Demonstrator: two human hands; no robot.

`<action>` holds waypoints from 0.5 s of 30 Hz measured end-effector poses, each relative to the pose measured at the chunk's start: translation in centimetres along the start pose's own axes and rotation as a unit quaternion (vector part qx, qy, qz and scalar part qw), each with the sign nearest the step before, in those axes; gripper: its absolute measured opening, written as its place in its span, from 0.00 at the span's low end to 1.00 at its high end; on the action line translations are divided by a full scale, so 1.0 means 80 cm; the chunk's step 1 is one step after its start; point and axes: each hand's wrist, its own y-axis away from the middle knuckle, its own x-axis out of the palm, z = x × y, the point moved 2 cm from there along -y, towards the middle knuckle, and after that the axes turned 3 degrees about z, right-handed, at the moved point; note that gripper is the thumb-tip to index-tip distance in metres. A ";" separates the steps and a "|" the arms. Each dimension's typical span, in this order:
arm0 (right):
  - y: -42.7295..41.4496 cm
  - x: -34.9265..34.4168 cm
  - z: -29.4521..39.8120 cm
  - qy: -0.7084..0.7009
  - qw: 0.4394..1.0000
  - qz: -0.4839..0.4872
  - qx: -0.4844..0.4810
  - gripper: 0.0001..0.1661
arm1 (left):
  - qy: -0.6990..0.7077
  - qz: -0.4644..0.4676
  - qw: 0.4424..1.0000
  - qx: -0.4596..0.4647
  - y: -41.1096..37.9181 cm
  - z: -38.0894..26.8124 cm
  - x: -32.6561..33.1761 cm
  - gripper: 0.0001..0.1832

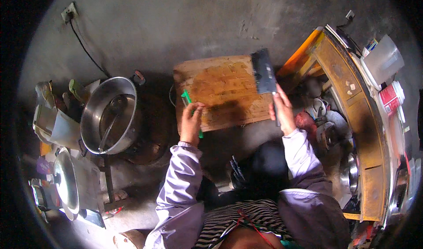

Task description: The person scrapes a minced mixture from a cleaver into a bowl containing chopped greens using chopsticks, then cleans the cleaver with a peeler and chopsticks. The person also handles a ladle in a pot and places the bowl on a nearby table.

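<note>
My left hand (191, 123) grips a slim green plastic-handled tool (185, 96), apparently a vegetable peeler, over the left edge of a wooden cutting board (224, 90). Both ends of the tool stick out past my fingers, and its middle is hidden. In my right hand (283, 112) is the handle of a dark-bladed cleaver (262, 71). Its broad blade points away from me, above the board's right side. The board's surface looks damp and stained orange-brown, with small bits scattered on it.
To the left sits a large metal pot (109, 115) with a ladle (108, 135) inside. Nearer me is a lidded pot (67, 183). A curved-looking wooden cabinet (353, 117) stands on the right, bearing a red-and-white container (391, 97). A grey wall (185, 21) rises behind the board.
</note>
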 end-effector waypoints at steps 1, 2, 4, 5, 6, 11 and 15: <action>-0.003 -0.020 0.000 -0.029 0.998 -0.030 0.039 0.28 | 0.000 -0.011 0.999 -0.035 0.002 -0.014 -0.009 0.05; -0.009 -0.045 -0.009 -0.037 0.997 -0.036 0.053 0.30 | 0.023 -0.017 0.999 -0.029 0.000 -0.022 -0.017 0.05; -0.020 -0.089 -0.030 -0.108 0.990 -0.049 0.078 0.31 | 0.066 -0.036 0.997 -0.008 -0.009 -0.030 -0.030 0.07; -0.023 -0.104 -0.039 -0.121 0.988 -0.053 0.082 0.32 | 0.060 -0.071 0.996 -0.007 -0.009 -0.037 -0.035 0.06; -0.025 -0.113 -0.046 -0.110 0.988 -0.059 0.094 0.32 | 0.073 -0.083 0.994 -0.003 -0.013 -0.041 -0.039 0.06; -0.032 -0.123 -0.074 -0.123 0.983 -0.033 0.130 0.32 | 0.094 -0.099 0.991 0.011 -0.018 -0.032 -0.059 0.07; -0.032 -0.111 -0.067 -0.096 0.985 0.013 0.142 0.32 | 0.090 -0.101 0.991 0.009 -0.018 -0.037 -0.061 0.08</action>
